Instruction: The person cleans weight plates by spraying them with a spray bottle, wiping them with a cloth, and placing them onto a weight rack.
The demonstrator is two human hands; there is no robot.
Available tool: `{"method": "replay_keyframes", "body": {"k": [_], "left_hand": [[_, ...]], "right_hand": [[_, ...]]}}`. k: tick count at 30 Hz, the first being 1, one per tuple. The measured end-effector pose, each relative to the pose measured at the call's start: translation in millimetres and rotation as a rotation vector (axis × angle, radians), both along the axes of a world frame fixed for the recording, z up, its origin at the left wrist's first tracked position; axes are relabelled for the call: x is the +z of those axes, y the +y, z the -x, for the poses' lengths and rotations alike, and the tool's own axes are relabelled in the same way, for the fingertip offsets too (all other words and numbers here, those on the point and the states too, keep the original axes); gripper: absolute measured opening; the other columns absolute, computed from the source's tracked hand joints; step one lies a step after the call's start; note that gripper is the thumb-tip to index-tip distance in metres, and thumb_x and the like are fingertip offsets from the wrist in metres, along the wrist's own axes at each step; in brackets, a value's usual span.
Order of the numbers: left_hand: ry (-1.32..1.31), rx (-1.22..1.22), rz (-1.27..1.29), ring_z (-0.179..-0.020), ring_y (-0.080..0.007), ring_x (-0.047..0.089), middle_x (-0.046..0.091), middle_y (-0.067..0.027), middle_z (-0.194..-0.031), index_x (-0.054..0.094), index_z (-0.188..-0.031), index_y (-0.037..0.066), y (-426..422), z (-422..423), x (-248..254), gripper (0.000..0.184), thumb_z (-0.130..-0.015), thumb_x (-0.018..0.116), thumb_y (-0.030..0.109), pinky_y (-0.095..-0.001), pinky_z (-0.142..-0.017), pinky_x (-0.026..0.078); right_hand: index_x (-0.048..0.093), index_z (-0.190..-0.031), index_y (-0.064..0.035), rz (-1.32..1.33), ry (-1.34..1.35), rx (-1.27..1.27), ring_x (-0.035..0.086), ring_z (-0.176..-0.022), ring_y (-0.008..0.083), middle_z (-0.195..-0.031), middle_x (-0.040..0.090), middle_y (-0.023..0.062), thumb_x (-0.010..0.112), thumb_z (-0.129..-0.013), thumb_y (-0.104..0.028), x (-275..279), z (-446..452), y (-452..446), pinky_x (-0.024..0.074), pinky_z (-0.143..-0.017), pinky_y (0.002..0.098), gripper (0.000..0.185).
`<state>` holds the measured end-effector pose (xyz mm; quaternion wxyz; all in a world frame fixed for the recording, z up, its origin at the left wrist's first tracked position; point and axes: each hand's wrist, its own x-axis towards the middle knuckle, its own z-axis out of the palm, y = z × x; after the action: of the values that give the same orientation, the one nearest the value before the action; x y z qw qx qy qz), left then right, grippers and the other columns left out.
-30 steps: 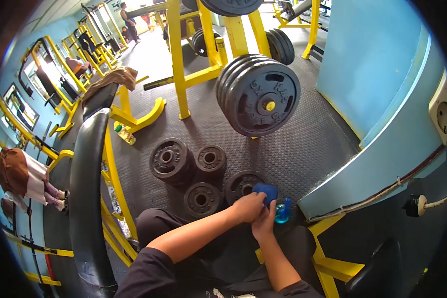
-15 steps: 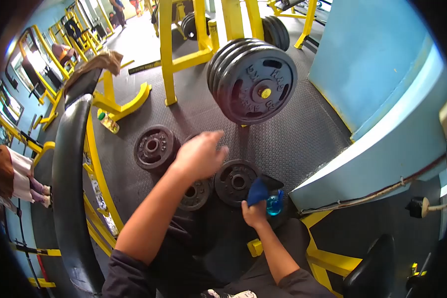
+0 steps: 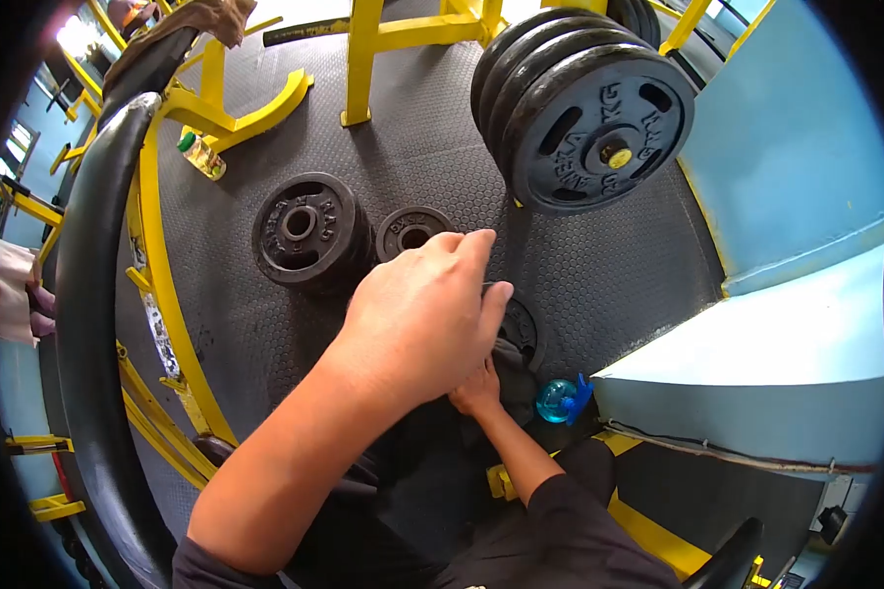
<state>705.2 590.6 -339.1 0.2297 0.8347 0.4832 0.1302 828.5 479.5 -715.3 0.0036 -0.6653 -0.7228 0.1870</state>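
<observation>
My left hand [image 3: 417,309] is raised close to the camera, thumb and index finger apart with nothing visible between them. It covers part of the weight plates on the floor. Below it, my right hand [image 3: 476,393] is partly hidden and grips a dark cloth [image 3: 509,355], beside a floor plate [image 3: 523,324]. Just right of that hand sits a spray bottle [image 3: 557,401] of blue liquid. Beyond my left hand lie a smaller plate [image 3: 398,236] and a stack of larger plates [image 3: 329,221].
Several large plates [image 3: 609,147] hang on a yellow rack [image 3: 360,69] ahead. A padded black bench [image 3: 93,294] runs along the left, with a green-capped bottle [image 3: 201,155] beyond it. On the right is a blue wall [image 3: 805,167] with a low ledge [image 3: 697,412].
The view has tilted down and closer to the floor plates. My left hand has come nearer the camera, now overlapping my right hand. The blue cloth has dropped lower and looks darker.
</observation>
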Motion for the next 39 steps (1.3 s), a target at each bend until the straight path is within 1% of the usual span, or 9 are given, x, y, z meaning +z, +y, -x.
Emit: {"method": "replay_keyframes", "body": {"k": [1, 8, 11, 13, 19, 25, 29, 35, 39], "left_hand": [[0.009, -0.009, 0.017, -0.111, -0.0366, 0.059, 0.06, -0.0223, -0.121, 0.052, -0.128, -0.001, 2, -3, 0, 0.046, -0.093, 0.056, 0.029, -0.0413, -0.096, 0.047], [0.053, -0.046, 0.097, -0.11, -0.0364, 0.06, 0.06, -0.0228, -0.12, 0.051, -0.129, -0.002, 9, -15, -4, 0.046, -0.093, 0.055, 0.027, -0.0411, -0.095, 0.047], [0.067, -0.031, 0.105, -0.11, -0.0365, 0.06, 0.06, -0.0227, -0.12, 0.051, -0.129, -0.002, 7, -13, -8, 0.046, -0.093, 0.055, 0.027, -0.0414, -0.094, 0.047], [0.059, -0.028, 0.076, -0.109, -0.0366, 0.06, 0.061, -0.0225, -0.119, 0.051, -0.129, -0.002, 6, -9, -7, 0.046, -0.093, 0.055, 0.027, -0.0417, -0.094, 0.047], [0.112, -0.029, 0.079, -0.107, -0.0366, 0.061, 0.061, -0.0225, -0.118, 0.05, -0.129, -0.002, 12, -11, -4, 0.046, -0.093, 0.056, 0.027, -0.0423, -0.092, 0.049], [0.144, -0.039, 0.119, -0.109, -0.0365, 0.06, 0.06, -0.0235, -0.12, 0.049, -0.13, -0.002, 13, -3, -7, 0.047, -0.093, 0.055, 0.027, -0.0427, -0.093, 0.048], [0.161, -0.029, 0.121, -0.11, -0.0366, 0.059, 0.059, -0.0238, -0.121, 0.049, -0.13, -0.004, 11, 8, -12, 0.049, -0.093, 0.055, 0.027, -0.043, -0.095, 0.047], [0.218, -0.018, 0.16, -0.112, -0.0367, 0.059, 0.058, -0.0236, -0.124, 0.049, -0.131, -0.003, 13, 10, -16, 0.048, -0.093, 0.054, 0.027, -0.0427, -0.096, 0.046], [0.24, -0.019, 0.174, -0.113, -0.0366, 0.058, 0.058, -0.023, -0.124, 0.049, -0.132, -0.002, 17, 5, -20, 0.049, -0.094, 0.052, 0.029, -0.0426, -0.097, 0.046]], "right_hand": [[0.025, -0.15, -0.0018, 0.027, 0.166, -0.059, 0.008, -0.149, 0.0236, -0.16, 0.015, 0.0091, 0.043, -0.095, -0.045, 10, -2, 14, 0.0114, -0.119, 0.0412, 0.072], [0.02, -0.152, -0.0047, 0.032, -0.015, -0.092, 0.01, -0.148, 0.024, -0.16, 0.016, 0.0089, 0.042, -0.096, -0.045, 12, -34, 68, 0.0095, -0.119, 0.0415, 0.072], [0.021, -0.151, -0.0044, 0.058, 0.155, -0.389, 0.012, -0.148, 0.025, -0.16, 0.017, 0.0092, 0.042, -0.096, -0.044, -6, -64, 78, 0.0102, -0.119, 0.0432, 0.071], [0.023, -0.15, -0.0023, -0.212, -0.074, -0.457, 0.013, -0.148, 0.0271, -0.159, 0.019, 0.0096, 0.045, -0.095, -0.042, -19, -70, 63, 0.0128, -0.119, 0.046, 0.071], [0.022, -0.149, 0.0005, -0.159, -0.06, -0.836, 0.016, -0.146, 0.0337, -0.158, 0.019, 0.0107, 0.045, -0.096, -0.04, -1, -37, -1, 0.0182, -0.116, 0.0507, 0.071], [0.023, -0.151, -0.0068, -0.205, -0.088, -0.906, 0.018, -0.145, 0.0333, -0.158, 0.021, 0.0108, 0.041, -0.097, -0.043, -11, -69, 56, 0.0167, -0.116, 0.053, 0.067], [0.026, -0.151, -0.0104, -0.198, -0.089, -0.772, 0.018, -0.145, 0.0322, -0.158, 0.022, 0.0087, 0.041, -0.098, -0.044, -9, -71, 116, 0.0147, -0.116, 0.0528, 0.064], [0.034, -0.148, -0.0121, -0.338, -0.11, -0.221, 0.018, -0.146, 0.0292, -0.157, 0.026, 0.0059, 0.051, -0.092, -0.04, -28, 3, 127, 0.0142, -0.117, 0.0508, 0.065], [0.032, -0.149, -0.0136, -0.277, 0.238, -0.087, 0.02, -0.146, 0.0257, -0.157, 0.027, 0.0052, 0.059, -0.085, -0.034, -6, 15, 70, 0.0158, -0.117, 0.0474, 0.072]]}}
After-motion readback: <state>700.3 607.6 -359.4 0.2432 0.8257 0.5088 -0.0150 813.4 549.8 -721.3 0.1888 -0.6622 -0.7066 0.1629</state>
